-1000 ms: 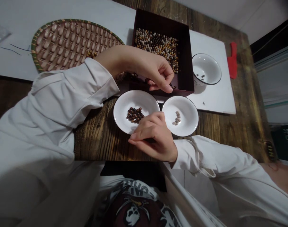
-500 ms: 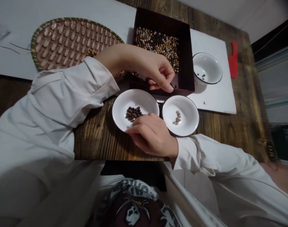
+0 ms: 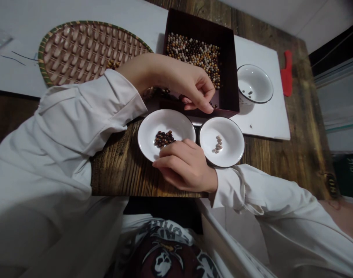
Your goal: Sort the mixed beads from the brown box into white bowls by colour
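My left hand (image 3: 195, 90) reaches over the near wall of a dark red box (image 3: 228, 77). Its fingers are curled in, thumb close to forefinger; whatever they hold is hidden. Inside the box lie many mixed beads (image 3: 194, 54) in brown, yellow and pale tones. My right hand (image 3: 186, 164) rests at the near rim of a white bowl (image 3: 144, 133), its fingers pressed together and their contents out of sight. Dark brown beads (image 3: 164, 139) sit in that bowl beside the knuckles. Right of it, a smaller white bowl (image 3: 234, 135) contains several pale beads (image 3: 218, 144).
A woven basket tray (image 3: 78, 54) with a few yellowish beads lies behind my left forearm. Another white bowl (image 3: 256, 79) with a few small beads stands on a white board (image 3: 269, 119). A red object (image 3: 286, 75) lies on the wooden table (image 3: 306, 127) at right.
My right fingertips have shifted slightly down and left at the bowl's rim. My left hand looks almost still.
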A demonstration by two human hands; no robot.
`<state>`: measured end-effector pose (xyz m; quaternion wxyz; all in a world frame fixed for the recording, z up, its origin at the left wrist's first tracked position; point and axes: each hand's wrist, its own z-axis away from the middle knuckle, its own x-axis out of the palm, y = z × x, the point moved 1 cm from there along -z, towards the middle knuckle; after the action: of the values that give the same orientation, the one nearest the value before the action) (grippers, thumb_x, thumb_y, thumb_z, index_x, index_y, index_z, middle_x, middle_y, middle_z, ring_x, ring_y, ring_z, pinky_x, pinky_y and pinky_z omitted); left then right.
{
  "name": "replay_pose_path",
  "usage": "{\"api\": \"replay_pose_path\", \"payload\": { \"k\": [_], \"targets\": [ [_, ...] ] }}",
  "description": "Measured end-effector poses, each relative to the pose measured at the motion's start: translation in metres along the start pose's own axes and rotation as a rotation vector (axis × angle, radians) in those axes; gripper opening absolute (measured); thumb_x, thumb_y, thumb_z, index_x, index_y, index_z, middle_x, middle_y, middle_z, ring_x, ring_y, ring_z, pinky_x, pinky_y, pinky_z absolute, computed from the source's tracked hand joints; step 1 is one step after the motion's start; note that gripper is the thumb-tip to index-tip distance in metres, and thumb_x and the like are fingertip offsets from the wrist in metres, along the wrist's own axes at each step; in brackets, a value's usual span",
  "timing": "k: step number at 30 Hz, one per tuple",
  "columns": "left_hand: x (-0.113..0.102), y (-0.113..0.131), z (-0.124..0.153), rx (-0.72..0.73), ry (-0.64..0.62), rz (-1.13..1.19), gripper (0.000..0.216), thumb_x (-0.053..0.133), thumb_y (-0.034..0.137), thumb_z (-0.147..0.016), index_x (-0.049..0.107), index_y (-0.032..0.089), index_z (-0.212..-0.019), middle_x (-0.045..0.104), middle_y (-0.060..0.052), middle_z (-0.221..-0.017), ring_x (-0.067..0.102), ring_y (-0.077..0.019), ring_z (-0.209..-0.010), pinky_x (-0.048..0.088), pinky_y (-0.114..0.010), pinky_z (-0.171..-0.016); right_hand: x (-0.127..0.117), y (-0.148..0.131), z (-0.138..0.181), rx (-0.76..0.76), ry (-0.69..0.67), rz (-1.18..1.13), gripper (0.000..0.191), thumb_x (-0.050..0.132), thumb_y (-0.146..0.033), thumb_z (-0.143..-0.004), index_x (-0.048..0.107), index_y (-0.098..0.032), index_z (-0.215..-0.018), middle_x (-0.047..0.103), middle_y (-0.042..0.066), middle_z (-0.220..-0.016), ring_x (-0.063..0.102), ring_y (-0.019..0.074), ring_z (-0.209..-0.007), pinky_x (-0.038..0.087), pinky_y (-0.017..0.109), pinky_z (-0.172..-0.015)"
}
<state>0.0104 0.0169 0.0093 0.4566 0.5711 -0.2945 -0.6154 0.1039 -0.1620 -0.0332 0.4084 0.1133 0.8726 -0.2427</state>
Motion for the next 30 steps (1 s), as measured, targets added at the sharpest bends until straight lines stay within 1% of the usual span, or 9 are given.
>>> {"api": "replay_pose_path", "payload": {
  "k": [5,11,14,16,19,22,30],
  "targets": [
    [-0.0003,-0.0010,-0.0002,0.004,-0.002,0.003,0.032,0.065,0.035,-0.085,0.052,0.009,-0.070,0.051,0.005,-0.055,0.045,-0.0031,-0.052,0.028,-0.021,-0.061,-0.0014,-0.0007,-0.0015,-0.002,0.000,-0.002,0.011,0.046,-0.020,-0.095,0.057,-0.017,-0.096,0.066,0.003,-0.089,0.057,0.0130,-0.079,0.033,0.030,-0.068],
    [-0.0020,-0.0083,-0.0028,0.022,-0.016,-0.010,0.040,0.065,0.048,-0.082,0.054,0.010,-0.074,0.052,0.004,-0.058,0.046,-0.0033,-0.050,0.027,-0.020,-0.058,-0.0024,-0.0009,-0.0017,-0.001,-0.008,-0.018,0.010,0.048,-0.020,-0.094,0.058,-0.017,-0.096,0.067,0.004,-0.092,0.057,0.0137,-0.080,0.034,0.030,-0.068],
    [-0.0019,-0.0073,-0.0023,0.006,-0.012,-0.016,0.040,0.065,0.047,-0.082,0.054,0.010,-0.074,0.052,0.004,-0.059,0.047,-0.0038,-0.052,0.029,-0.021,-0.059,-0.0023,-0.0006,-0.0016,-0.005,-0.021,-0.025,0.011,0.048,-0.020,-0.094,0.059,-0.016,-0.096,0.068,0.005,-0.094,0.058,0.0140,-0.081,0.035,0.031,-0.069],
    [-0.0013,-0.0050,-0.0015,-0.007,-0.003,-0.023,0.039,0.065,0.045,-0.083,0.054,0.009,-0.073,0.052,0.005,-0.059,0.047,-0.0036,-0.052,0.029,-0.021,-0.060,-0.0019,-0.0003,-0.0012,-0.011,-0.029,-0.029,0.012,0.048,-0.019,-0.095,0.059,-0.015,-0.098,0.068,0.005,-0.096,0.059,0.0142,-0.082,0.035,0.031,-0.069],
    [-0.0007,-0.0030,-0.0012,-0.009,0.001,-0.029,0.038,0.065,0.045,-0.082,0.054,0.010,-0.073,0.051,0.006,-0.059,0.047,-0.0029,-0.052,0.029,-0.021,-0.060,-0.0012,0.0004,-0.0003,-0.025,-0.033,-0.044,0.016,0.048,-0.017,-0.094,0.058,-0.014,-0.107,0.068,0.006,-0.101,0.059,0.0144,-0.087,0.036,0.031,-0.071],
    [-0.0009,-0.0038,-0.0016,-0.008,0.000,-0.018,0.040,0.065,0.048,-0.081,0.054,0.010,-0.073,0.051,0.005,-0.058,0.047,-0.0031,-0.050,0.029,-0.020,-0.058,-0.0010,0.0008,0.0005,-0.035,-0.043,-0.052,0.022,0.048,-0.016,-0.094,0.057,-0.014,-0.114,0.068,0.007,-0.106,0.059,0.0146,-0.092,0.037,0.030,-0.072],
    [-0.0009,-0.0026,-0.0009,0.002,-0.005,-0.019,0.034,0.066,0.045,-0.082,0.053,0.016,-0.067,0.054,0.003,-0.056,0.046,-0.0047,-0.047,0.026,-0.020,-0.044,-0.0020,0.0003,0.0006,-0.023,-0.097,-0.008,0.024,0.044,-0.017,-0.096,0.058,-0.016,-0.115,0.068,0.008,-0.109,0.060,0.0147,-0.092,0.037,0.031,-0.073]
  ]
}}
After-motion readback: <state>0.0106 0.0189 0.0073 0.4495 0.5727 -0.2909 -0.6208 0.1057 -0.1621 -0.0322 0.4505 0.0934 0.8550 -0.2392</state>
